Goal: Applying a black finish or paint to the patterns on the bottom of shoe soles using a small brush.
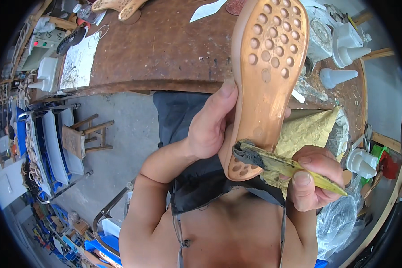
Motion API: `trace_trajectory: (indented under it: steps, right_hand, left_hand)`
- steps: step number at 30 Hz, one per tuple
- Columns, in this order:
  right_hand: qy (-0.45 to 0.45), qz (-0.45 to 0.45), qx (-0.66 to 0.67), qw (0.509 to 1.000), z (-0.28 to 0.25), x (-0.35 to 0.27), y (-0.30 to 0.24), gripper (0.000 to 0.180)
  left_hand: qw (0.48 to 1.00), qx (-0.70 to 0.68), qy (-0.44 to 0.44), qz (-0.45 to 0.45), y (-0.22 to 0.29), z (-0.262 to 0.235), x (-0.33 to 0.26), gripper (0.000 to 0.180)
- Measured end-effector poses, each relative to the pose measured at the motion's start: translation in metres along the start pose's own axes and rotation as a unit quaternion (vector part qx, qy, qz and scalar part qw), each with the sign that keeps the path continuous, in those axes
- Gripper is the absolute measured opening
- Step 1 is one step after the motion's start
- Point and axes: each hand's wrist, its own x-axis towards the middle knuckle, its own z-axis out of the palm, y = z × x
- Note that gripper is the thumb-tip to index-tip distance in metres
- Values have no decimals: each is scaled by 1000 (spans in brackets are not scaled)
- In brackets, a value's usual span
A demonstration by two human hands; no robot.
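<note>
My left hand [211, 126] is closed around the left edge of a copper-coloured shoe sole [264, 105], its thumb along the side. The sole stands nearly upright, toe end away from me, with rows of round hollows at the toe and a few at the heel. Between the thumb and fingers of my right hand [315, 181] is a flat yellow spatula [283, 165], smeared with dark stains. Its far end touches the heel area, where a lump of dark grey paste [248, 154] clings. The paste covers some of the heel hollows.
Beyond the sole lies a brown worktable [165, 49] with another pair of soles [120, 8] at its far edge. White nozzle-tipped bottles [339, 77] and a crumpled yellow sheet [306, 134] are at the right. A wooden stool [87, 136] and a shelf rack [53, 147] stand left.
</note>
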Motion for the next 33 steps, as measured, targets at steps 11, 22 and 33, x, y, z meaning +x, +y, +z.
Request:
trace_trajectory:
  steps: [11,22,33]
  right_hand:
    - [-108,-78,-14,991,8,0,-16,29]
    - [-226,-129,82,962,20,28,-14,22]
    - [-155,-58,13,986,35,37,-20,25]
  left_hand:
    - [999,-18,42,-22,7,2,-6,63]
    - [991,-96,-8,-94,3,-12,-19,52]
    - [983,-124,59,-119,9,-13,-23,41]
